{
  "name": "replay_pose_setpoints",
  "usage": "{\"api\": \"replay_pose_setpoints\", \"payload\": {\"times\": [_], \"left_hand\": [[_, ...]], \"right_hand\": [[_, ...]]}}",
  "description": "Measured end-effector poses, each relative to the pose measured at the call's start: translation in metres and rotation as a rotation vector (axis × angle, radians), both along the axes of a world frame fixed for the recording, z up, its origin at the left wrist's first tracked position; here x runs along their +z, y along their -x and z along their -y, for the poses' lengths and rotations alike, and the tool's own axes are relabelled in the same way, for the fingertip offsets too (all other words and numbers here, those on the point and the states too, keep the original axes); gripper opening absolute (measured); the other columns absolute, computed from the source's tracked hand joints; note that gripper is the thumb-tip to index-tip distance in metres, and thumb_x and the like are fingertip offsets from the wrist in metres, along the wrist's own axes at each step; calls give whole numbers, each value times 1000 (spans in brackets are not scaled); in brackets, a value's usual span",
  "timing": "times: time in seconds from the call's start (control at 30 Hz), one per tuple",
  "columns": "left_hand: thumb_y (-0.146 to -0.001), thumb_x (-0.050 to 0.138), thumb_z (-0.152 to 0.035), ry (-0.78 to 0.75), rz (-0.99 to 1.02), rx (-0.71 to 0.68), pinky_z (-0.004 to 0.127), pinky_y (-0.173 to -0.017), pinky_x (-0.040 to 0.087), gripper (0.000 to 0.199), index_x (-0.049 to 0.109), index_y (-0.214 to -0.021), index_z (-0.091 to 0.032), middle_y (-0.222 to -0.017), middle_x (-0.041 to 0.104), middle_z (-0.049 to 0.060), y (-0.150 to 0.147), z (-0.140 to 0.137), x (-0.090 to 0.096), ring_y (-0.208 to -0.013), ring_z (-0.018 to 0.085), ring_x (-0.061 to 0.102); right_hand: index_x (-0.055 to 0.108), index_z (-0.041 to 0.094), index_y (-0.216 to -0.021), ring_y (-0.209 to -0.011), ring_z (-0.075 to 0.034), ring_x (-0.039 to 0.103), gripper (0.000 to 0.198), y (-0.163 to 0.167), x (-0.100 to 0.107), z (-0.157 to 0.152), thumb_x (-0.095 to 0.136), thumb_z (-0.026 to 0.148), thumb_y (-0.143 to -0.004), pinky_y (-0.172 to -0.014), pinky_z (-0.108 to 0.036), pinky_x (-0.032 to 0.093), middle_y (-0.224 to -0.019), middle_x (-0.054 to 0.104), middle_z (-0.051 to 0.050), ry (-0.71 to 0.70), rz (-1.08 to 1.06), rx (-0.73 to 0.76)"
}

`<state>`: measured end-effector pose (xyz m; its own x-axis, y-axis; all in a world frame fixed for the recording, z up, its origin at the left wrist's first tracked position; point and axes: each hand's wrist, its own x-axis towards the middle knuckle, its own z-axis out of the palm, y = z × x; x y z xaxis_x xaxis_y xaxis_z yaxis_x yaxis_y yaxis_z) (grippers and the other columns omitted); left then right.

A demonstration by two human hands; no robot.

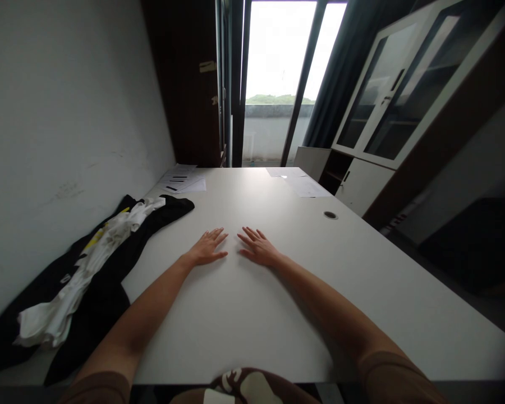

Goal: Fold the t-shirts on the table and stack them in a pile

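My left hand lies palm down on the white table, fingers spread and nothing in it. Just to its right, my right hand rests flat in the same way, fingers apart. A narrow strip of bare tabletop separates the two hands. Left of my left arm, a heap of clothing lies along the wall: a black garment with a crumpled white garment on top. A bit of yellow cloth shows among the folds.
Printed papers lie at the table's far left corner, and more sheets at the far right. A round cable hole is near the right edge. Beyond stand a glass-door cabinet and a window. A wall borders the left.
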<state>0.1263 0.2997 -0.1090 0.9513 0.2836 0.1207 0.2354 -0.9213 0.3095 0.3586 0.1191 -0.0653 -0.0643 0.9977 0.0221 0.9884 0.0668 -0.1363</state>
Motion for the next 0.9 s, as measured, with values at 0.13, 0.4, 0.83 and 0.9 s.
{"api": "replay_pose_setpoints", "payload": {"times": [0.13, 0.4, 0.83, 0.9], "left_hand": [[-97, 40, -75, -28, -3, 25, 54, -126, 8, 85, 23, -165, -28, -172, 13, 9, 0, 2, 2, -158, 31, 13], [-96, 43, -73, -122, 76, 90, 50, -128, 3, 87, 24, -164, -23, -172, 13, 10, -2, 13, 10, -159, 29, 11], [-96, 36, -77, 19, -79, 74, 54, -126, 7, 85, 25, -164, -27, -172, 15, 7, -4, 11, -1, -158, 31, 12], [-96, 36, -77, 11, -74, 74, 53, -126, 7, 85, 26, -164, -27, -172, 15, 8, -4, 10, -1, -158, 30, 12]], "right_hand": [[16, 26, -167, -158, -25, 3, 78, 1, 4, -1, 35, 68, -104, -128, -49, 6, -171, 3, -7, -36, 30, 10], [18, 24, -167, -158, -27, 1, 81, 0, 3, -2, 33, 72, -103, -128, -50, 1, -170, 2, -7, -39, 31, 61], [27, 26, -165, -156, -31, 12, 85, -2, -16, -6, 34, 79, -98, -128, -52, 8, -169, 14, -7, 82, -37, 47], [27, 26, -165, -156, -30, 13, 84, -2, -17, -6, 33, 78, -99, -128, -52, 9, -169, 15, -8, 81, -17, 47]]}}
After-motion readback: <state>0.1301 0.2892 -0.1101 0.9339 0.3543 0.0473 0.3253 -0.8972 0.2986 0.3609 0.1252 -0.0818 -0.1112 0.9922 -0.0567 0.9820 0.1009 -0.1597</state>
